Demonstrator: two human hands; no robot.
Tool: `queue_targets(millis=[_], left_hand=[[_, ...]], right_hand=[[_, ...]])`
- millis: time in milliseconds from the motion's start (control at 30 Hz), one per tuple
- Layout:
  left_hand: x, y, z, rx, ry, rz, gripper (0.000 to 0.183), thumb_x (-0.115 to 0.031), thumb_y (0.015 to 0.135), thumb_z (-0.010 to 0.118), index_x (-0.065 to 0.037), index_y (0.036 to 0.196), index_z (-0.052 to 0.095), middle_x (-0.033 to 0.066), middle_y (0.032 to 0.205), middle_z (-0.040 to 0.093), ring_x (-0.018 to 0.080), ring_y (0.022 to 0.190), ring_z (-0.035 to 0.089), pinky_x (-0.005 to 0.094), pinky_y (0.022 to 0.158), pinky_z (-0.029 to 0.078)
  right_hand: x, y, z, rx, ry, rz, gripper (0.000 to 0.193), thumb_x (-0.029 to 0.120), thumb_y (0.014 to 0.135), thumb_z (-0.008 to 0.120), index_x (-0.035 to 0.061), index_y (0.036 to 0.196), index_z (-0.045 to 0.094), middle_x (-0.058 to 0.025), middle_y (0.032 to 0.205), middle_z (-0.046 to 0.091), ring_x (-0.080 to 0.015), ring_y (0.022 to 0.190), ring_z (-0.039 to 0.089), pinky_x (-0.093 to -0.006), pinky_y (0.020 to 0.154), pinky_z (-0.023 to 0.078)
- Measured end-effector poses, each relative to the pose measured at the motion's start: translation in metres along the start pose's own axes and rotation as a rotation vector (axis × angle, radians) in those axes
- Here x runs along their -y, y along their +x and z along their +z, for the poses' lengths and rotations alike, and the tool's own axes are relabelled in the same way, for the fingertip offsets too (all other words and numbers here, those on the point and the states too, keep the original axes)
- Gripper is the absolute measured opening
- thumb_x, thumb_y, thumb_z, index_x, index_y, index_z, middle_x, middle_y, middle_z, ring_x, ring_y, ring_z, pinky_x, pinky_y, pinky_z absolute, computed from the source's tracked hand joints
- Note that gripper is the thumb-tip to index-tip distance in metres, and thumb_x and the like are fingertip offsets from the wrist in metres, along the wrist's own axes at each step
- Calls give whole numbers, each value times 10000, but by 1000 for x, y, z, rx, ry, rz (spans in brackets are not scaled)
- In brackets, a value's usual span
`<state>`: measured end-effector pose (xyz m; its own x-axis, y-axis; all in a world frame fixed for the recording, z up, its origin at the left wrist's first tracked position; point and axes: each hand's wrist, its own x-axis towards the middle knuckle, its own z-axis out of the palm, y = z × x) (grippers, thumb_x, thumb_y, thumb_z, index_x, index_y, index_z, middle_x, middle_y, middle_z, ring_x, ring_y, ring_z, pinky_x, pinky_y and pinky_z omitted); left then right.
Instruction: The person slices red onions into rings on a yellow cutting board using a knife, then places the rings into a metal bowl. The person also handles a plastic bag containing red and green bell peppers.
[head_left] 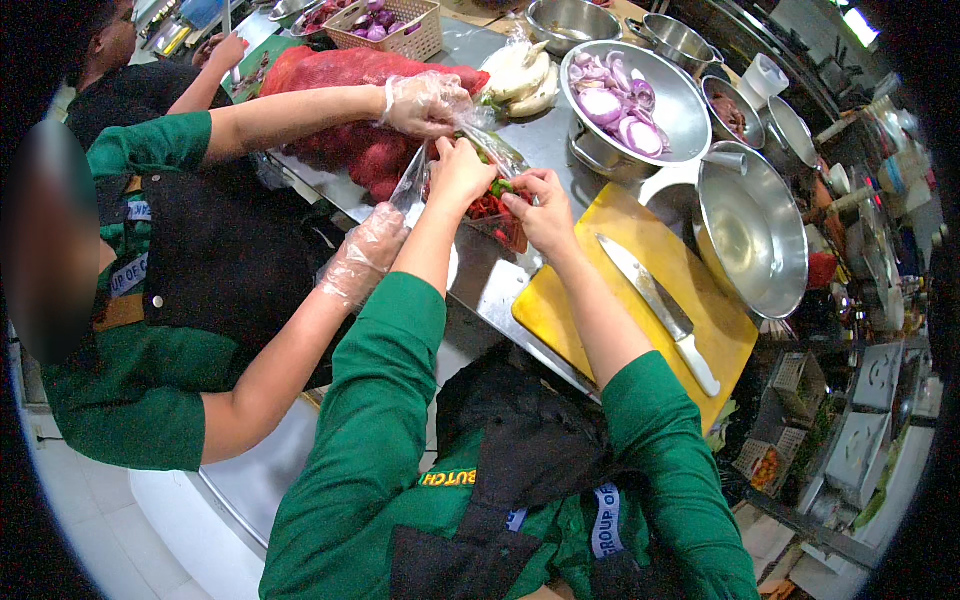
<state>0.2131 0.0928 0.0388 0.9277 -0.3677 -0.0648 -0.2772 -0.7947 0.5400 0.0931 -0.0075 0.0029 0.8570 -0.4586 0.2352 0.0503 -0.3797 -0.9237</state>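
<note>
A clear plastic bag [512,232] with red chili peppers [487,206] and some green ones is at the table's near edge. A co-worker beside me on the left holds it up with two plastic-gloved hands, one at its top and one at its left side. My left hand [463,174] is at the bag's mouth, fingers curled closed; what they grip is hidden. My right hand [543,212] is closed in a pinch at the bag's right side, with a green chili pepper [501,187] at its fingertips.
To my right, a white-handled knife [655,300] lies on a yellow cutting board [590,240], beside a large steel bowl [750,230]. Beyond stand a pot of sliced red onions [625,105], white vegetables [525,80], a red mesh sack [335,85] and an onion basket [420,35].
</note>
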Motion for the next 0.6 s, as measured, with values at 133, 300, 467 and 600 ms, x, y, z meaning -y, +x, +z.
queue_targets(millis=[133, 300, 467, 600], left_hand=[[2, 9, 10, -30, 45, 80, 455, -247, 793, 686, 8, 1148, 559, 256, 1283, 453, 488, 1100, 557, 539, 969, 438], [14, 13, 7, -4, 15, 202, 317, -159, 756, 695, -35, 1038, 618, 247, 1217, 491, 444, 1076, 576, 468, 923, 479], [12, 7, -16, -52, 73, 193, 284, -231, 711, 737, -53, 920, 662, 194, 1140, 556, 392, 1053, 585, 449, 916, 482], [6, -8, -39, -205, 30, 209, 230, -218, 667, 740, -38, 800, 691, 155, 1123, 594, 330, 1003, 618, 409, 890, 501]], right_hand=[[6, 2, 3, -41, -19, 20, 216, 125, 762, 760, 54, 962, 722, -97, 1051, 587, -232, 961, 574, -320, 874, 457], [23, 28, 6, 95, -451, 140, 251, 225, 731, 760, 87, 940, 746, -152, 1086, 605, -316, 998, 580, -413, 921, 461], [42, 38, 18, -6, -346, 132, 254, 293, 737, 739, 113, 916, 745, -168, 1073, 626, -358, 1058, 576, -457, 927, 458], [43, 39, 14, 70, -388, 217, 278, 273, 757, 726, 96, 972, 728, -178, 1090, 616, -363, 1071, 587, -481, 906, 470]])
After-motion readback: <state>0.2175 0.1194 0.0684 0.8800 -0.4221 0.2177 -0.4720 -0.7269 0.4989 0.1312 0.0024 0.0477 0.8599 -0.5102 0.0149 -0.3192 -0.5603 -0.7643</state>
